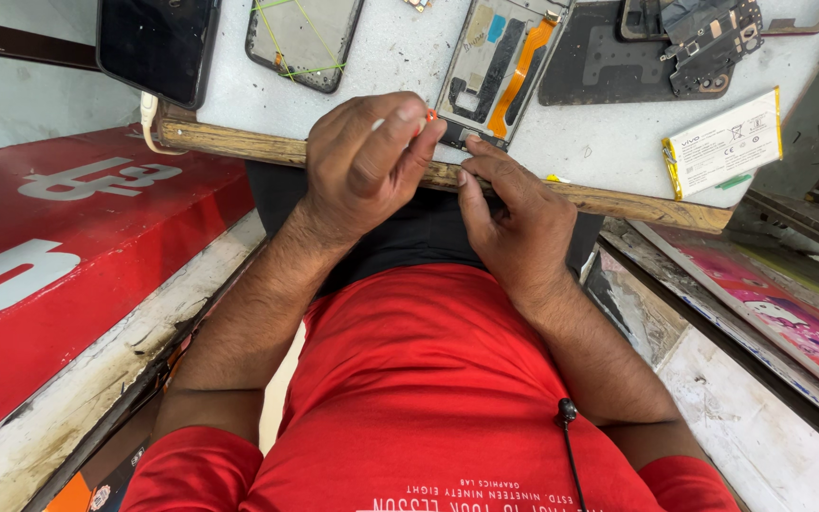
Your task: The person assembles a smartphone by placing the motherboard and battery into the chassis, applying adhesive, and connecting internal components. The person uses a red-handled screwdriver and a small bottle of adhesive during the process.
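My left hand [372, 161] is curled into a loose fist. Its thumb and forefinger are pinched tight on a tiny orange bit [431, 115], held just above the near corner of the opened phone [485, 66]. A sliver of something white shows between the fingers, but I cannot tell what it is.

My right hand [514, 213] holds nothing. Its fingers lie straight and close together, with the tips on the phone's lower edge and on the rough wooden lip [239, 144] of the table [400, 47].

The phone lies flat with its back off, a thin grey metal frame with a glossy orange ribbon strip [518, 71] running down the middle beside black parts. The tabletop is white, scuffed and speckled.

To the right of the phone lies a matte dark panel [599, 66]. Further right, near the edge, is a flat white battery [722, 142] with yellow trim. To the left are a cracked grey phone back [305, 38] crossed by thin green lines and a shiny black phone [158, 43]. A red painted board [68, 256] slopes by my left arm.
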